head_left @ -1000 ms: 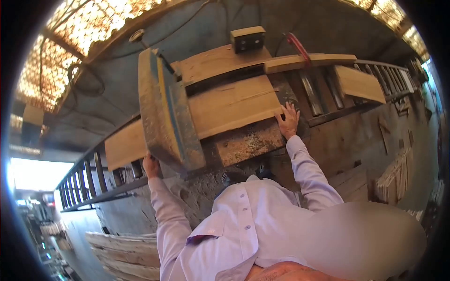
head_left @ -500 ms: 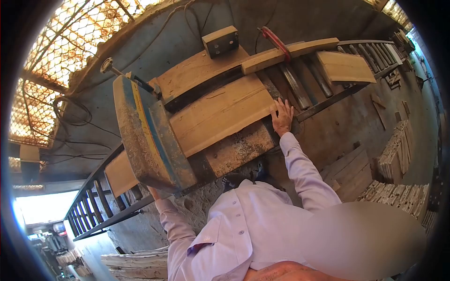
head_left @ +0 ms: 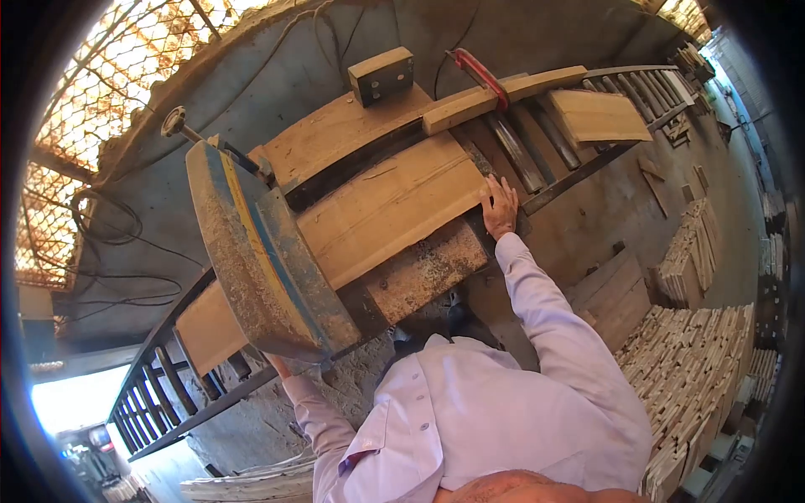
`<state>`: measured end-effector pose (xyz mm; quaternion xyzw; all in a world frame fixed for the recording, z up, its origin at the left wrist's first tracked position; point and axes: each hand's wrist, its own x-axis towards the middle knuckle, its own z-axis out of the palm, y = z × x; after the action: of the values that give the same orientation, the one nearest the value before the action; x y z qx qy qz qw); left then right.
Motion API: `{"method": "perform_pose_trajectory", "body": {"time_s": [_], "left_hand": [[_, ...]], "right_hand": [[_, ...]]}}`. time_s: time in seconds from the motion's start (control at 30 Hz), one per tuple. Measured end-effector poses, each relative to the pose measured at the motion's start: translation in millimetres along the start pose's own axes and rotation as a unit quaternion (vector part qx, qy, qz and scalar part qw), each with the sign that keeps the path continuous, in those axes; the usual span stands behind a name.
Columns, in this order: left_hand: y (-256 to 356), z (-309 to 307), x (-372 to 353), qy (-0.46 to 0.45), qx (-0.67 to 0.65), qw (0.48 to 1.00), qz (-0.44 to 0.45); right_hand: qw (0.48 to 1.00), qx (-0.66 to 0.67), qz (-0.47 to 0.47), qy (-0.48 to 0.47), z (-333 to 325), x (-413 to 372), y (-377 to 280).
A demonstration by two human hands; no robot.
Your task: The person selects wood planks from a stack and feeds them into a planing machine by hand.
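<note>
Your right hand (head_left: pixel 501 205) lies flat with its fingers spread, pressed against the near end of the wide plank (head_left: pixel 386 210), gripping nothing. That plank rests lengthwise on the saw bench (head_left: pixel 423 270), and its far part passes behind the dusty blue and yellow wheel guard (head_left: pixel 260 251). Your left hand (head_left: pixel 278 364) reaches under the lower edge of that guard and is mostly hidden, so you cannot tell whether it is apart or clamped on anything. Just past your right hand, the roller track (head_left: pixel 520 155) runs away from the bench and carries a shorter board (head_left: pixel 599 116). A long wooden fence (head_left: pixel 503 90) with a red clamp (head_left: pixel 478 71) lies along the far side. Stacks of cut wood pieces (head_left: pixel 692 251) stand on the floor to your right.
</note>
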<state>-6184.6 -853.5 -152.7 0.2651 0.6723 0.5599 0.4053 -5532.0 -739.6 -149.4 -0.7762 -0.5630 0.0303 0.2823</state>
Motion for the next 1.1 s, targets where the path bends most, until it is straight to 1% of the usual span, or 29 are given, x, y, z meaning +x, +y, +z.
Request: {"method": "perform_pose_trajectory", "body": {"time_s": [0.13,0.2,0.23,0.33,0.43,0.5,0.57,0.63,0.67,0.7,0.77,0.8,0.83,0.9,0.97,1.03,1.1], "left_hand": [[7.5,-15.5,-8.0,0.007,0.046,0.999,0.023],[12.4,-22.9,-9.8,0.012,0.088,0.994,0.057],[11.7,-25.9,-7.3,0.012,0.115,0.989,0.092],[0.7,-35.7,3.5,0.060,0.163,0.980,0.096],[1.2,-27.4,2.5,0.074,0.106,0.988,0.088],[-21.1,-42.1,18.4,0.056,0.104,0.989,0.094],[-22.0,-47.4,17.2,0.065,0.193,0.972,0.117],[-20.0,-47.4,18.0,0.098,0.367,0.914,0.144],[-23.5,-54.0,19.6,0.097,0.467,0.850,0.222],[-31.6,-61.7,20.9,0.093,0.561,0.770,0.289],[-44.8,-61.6,29.9,0.107,0.471,0.828,0.286],[-28.7,-49.1,23.4,0.131,0.289,0.933,0.171],[-5.5,-26.1,10.6,0.151,0.084,0.983,0.058],[15.7,-9.6,-3.3,0.179,0.153,0.967,0.096],[12.0,-8.6,-1.7,0.187,0.077,0.979,0.041],[7.0,-11.3,0.9,0.183,0.090,0.977,0.062],[3.7,-11.5,5.5,0.178,0.029,0.983,0.034]], "right_hand": [[1.000,0.017,-0.002,-0.002,2.0,4.3,1.0],[1.000,0.024,-0.001,-0.007,-1.0,0.9,2.2],[1.000,0.025,-0.001,-0.008,-2.2,1.8,1.0],[1.000,0.023,-0.002,-0.009,-1.1,3.4,-0.6],[1.000,0.015,-0.007,-0.009,-1.2,2.7,0.0],[1.000,0.011,-0.009,-0.011,-3.5,2.5,-0.1],[1.000,0.012,-0.008,-0.010,-2.9,2.4,-1.2],[1.000,0.009,-0.011,-0.001,-1.5,3.4,0.5],[1.000,0.008,-0.017,-0.002,0.5,3.4,1.6],[1.000,0.006,-0.026,0.004,0.2,3.4,0.4],[0.999,0.007,-0.048,0.017,4.1,5.6,5.6],[0.998,0.011,-0.059,0.025,8.5,6.2,8.5],[0.997,0.009,-0.064,0.034,10.6,6.5,8.5],[0.996,-0.002,-0.070,0.049,14.7,5.9,11.1],[0.996,-0.013,-0.073,0.045,16.8,7.9,14.5],[0.997,-0.014,-0.069,0.032,14.6,7.2,11.1],[0.998,-0.017,-0.056,0.025,11.9,5.8,7.0]]}}
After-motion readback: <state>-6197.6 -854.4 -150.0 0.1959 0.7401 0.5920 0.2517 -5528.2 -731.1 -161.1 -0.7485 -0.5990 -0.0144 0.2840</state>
